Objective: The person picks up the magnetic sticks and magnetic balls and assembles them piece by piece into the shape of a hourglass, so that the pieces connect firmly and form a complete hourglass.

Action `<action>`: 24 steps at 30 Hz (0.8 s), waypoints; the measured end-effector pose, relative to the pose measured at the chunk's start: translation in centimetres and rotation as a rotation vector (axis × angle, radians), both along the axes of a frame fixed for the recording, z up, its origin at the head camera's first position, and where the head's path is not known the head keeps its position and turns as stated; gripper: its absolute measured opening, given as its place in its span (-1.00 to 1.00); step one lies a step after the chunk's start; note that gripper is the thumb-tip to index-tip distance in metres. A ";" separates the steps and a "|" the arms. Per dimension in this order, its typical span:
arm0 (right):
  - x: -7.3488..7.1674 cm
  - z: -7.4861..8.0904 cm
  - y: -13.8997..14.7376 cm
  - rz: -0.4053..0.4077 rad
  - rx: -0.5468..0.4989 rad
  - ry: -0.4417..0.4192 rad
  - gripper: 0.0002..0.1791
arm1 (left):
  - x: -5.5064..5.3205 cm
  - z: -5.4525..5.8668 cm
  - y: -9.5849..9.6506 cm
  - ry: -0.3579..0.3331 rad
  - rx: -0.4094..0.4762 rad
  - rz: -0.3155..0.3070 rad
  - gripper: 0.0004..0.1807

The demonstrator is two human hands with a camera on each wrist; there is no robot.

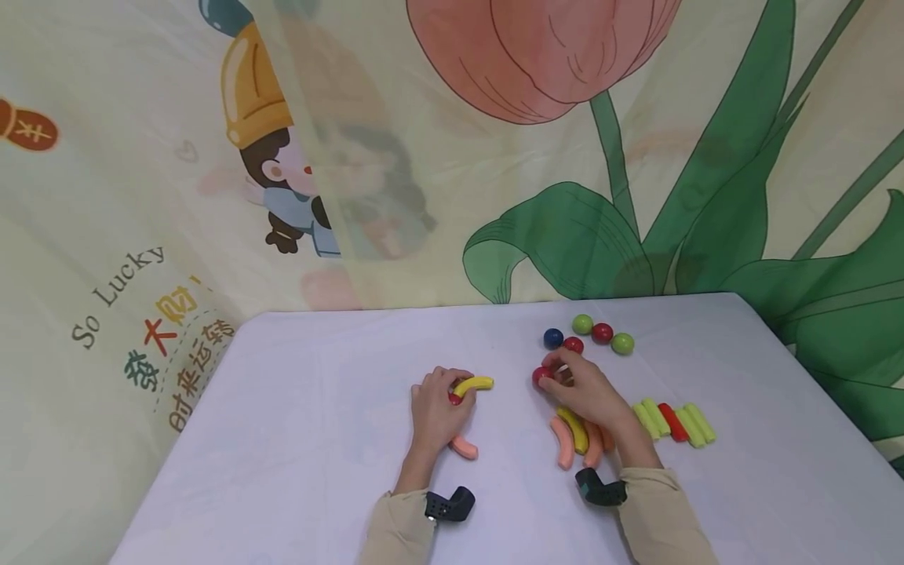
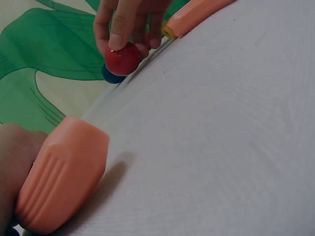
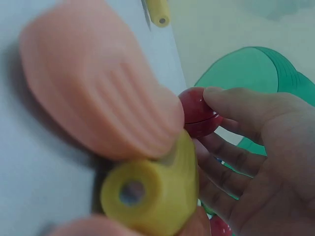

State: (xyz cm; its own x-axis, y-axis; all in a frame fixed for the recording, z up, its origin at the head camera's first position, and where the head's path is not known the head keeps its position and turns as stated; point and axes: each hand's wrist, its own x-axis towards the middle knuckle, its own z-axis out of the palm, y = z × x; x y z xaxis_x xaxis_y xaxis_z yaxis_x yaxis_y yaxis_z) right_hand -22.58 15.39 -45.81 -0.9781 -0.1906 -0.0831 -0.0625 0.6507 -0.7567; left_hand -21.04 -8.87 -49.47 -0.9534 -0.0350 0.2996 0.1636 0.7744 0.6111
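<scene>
My left hand [image 1: 439, 412] has its fingers curled around a small red ball [image 1: 455, 399], mostly hidden. A yellow curved toy piece [image 1: 480, 383] extends right from beside its fingertips. Below that hand, a pink curved piece [image 1: 464, 448] lies on the table; it looms large in the left wrist view [image 2: 64, 177]. My right hand [image 1: 588, 390] pinches a glossy red ball [image 1: 541, 377] between thumb and fingers, its seam showing in the right wrist view [image 3: 199, 110]. Under the right wrist lie a pink curved piece [image 1: 563, 442] and a yellow one [image 1: 575, 431], with orange-pink pieces [image 1: 594, 446] alongside.
Behind the right hand sit a blue ball [image 1: 553, 338], red balls [image 1: 603, 333] and green balls [image 1: 622, 344]. Right of the forearm, light green sticks [image 1: 695, 424] and a red stick [image 1: 673, 423] lie in a row. A patterned cloth [image 1: 395, 267] hangs behind the white table [image 1: 297, 439].
</scene>
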 end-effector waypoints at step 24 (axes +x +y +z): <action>0.6 -0.2 -3.3 0.050 0.034 0.015 -0.66 | 0.0 -0.1 0.2 -0.012 -0.011 0.012 -0.80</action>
